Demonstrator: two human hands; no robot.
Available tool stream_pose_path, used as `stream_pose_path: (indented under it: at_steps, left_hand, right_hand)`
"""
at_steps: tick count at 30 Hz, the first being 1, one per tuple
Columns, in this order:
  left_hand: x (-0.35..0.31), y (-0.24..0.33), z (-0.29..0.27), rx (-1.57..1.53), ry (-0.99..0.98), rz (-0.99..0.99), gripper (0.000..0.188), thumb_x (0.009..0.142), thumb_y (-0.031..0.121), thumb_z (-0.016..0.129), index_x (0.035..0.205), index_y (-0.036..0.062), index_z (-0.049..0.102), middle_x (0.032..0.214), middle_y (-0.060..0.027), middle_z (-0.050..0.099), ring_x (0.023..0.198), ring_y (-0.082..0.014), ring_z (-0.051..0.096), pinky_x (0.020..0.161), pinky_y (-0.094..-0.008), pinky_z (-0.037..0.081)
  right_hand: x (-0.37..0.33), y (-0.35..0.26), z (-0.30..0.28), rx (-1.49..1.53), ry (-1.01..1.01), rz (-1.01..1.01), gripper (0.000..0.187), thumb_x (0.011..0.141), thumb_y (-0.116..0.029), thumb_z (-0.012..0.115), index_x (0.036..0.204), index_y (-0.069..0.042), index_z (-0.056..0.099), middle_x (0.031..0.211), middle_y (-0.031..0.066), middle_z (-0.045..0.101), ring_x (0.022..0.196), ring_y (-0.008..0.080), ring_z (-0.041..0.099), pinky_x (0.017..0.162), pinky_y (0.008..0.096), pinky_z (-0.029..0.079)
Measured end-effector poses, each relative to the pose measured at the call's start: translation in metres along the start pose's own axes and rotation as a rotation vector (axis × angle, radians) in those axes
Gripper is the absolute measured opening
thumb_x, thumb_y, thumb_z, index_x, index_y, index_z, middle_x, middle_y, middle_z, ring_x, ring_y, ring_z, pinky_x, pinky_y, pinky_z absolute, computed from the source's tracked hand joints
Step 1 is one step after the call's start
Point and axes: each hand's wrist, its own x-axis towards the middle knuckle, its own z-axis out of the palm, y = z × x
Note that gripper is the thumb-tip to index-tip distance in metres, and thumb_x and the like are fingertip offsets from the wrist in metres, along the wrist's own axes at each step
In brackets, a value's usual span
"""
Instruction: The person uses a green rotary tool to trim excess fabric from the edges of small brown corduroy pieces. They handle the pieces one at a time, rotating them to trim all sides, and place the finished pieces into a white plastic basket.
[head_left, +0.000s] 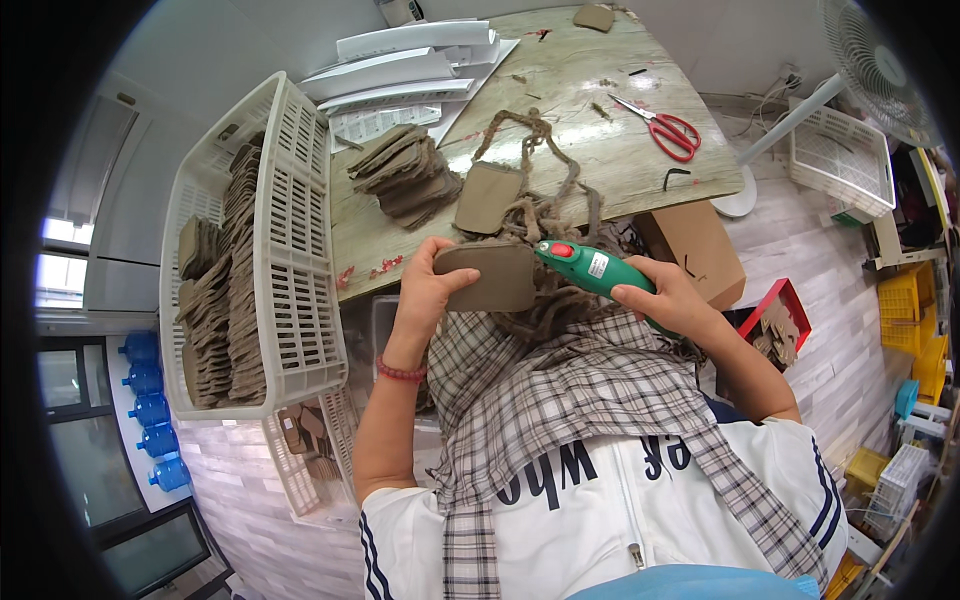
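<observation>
My left hand [432, 285] grips a brown flat pad [498, 278] with rounded corners, its thumb on top and its fingers beneath. In my right hand [672, 295] is a green electric cutter [600, 272] with a red switch. The cutter's head meets the pad's right edge; its blade is too small to make out. Fuzzy brown trimmings [540, 215] hang past the table edge onto my checked apron [560, 385]. Just beyond the held pad lies another brown pad [490, 197], with a pile of fuzzy-edged pads [402, 170] to its left.
On the left, a white slatted crate [305, 250] holds stacked brown pads. Red-handled scissors [672, 135] lie on the table [590, 75], with curled white papers [400, 70] at the far left. A cardboard box [700, 250], a red box [785, 310] and a fan [870, 60] are on the right.
</observation>
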Motion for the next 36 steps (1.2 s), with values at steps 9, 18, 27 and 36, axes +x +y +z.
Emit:
stream_pose_path:
  at_steps: [9,18,27,36]
  left_hand:
    - [-0.002,-0.015,-0.010,-0.230,0.094,0.135,0.015,0.082,-0.002,0.066,0.096,-0.0007,0.061,0.091,-0.0061,0.068,0.078,-0.0109,0.064,0.072,-0.0239,0.052]
    - [-0.003,-0.007,-0.003,-0.208,0.045,0.120,0.016,0.081,-0.003,0.067,0.096,-0.0004,0.062,0.091,-0.0060,0.069,0.079,-0.0107,0.064,0.072,-0.0240,0.052]
    - [-0.002,-0.014,0.001,-0.131,-0.039,0.062,0.016,0.080,-0.001,0.069,0.096,0.0003,0.063,0.089,-0.0046,0.068,0.077,-0.0095,0.063,0.071,-0.0236,0.052]
    - [-0.004,-0.008,0.011,-0.093,-0.126,-0.011,0.017,0.078,-0.002,0.068,0.095,0.0000,0.063,0.087,-0.0036,0.068,0.077,-0.0086,0.062,0.071,-0.0229,0.051]
  right_hand:
    - [-0.003,0.016,0.006,-0.027,-0.020,0.019,0.041,0.087,-0.031,0.067,0.109,0.002,0.061,0.072,0.0034,0.059,0.059,0.0082,0.055,0.055,0.0251,0.045]
    - [-0.006,0.005,0.006,-0.045,-0.033,0.038,0.043,0.086,-0.033,0.068,0.110,0.001,0.061,0.073,0.0044,0.060,0.061,0.0091,0.056,0.056,0.0256,0.046]
    - [-0.005,-0.004,0.010,-0.197,-0.037,-0.053,0.043,0.085,-0.032,0.069,0.110,0.002,0.061,0.080,0.0106,0.065,0.071,0.0160,0.062,0.067,0.0302,0.049]
    - [0.002,-0.008,0.015,-0.230,-0.060,-0.091,0.041,0.085,-0.027,0.068,0.112,0.002,0.059,0.080,0.0081,0.062,0.071,0.0131,0.060,0.064,0.0285,0.048]
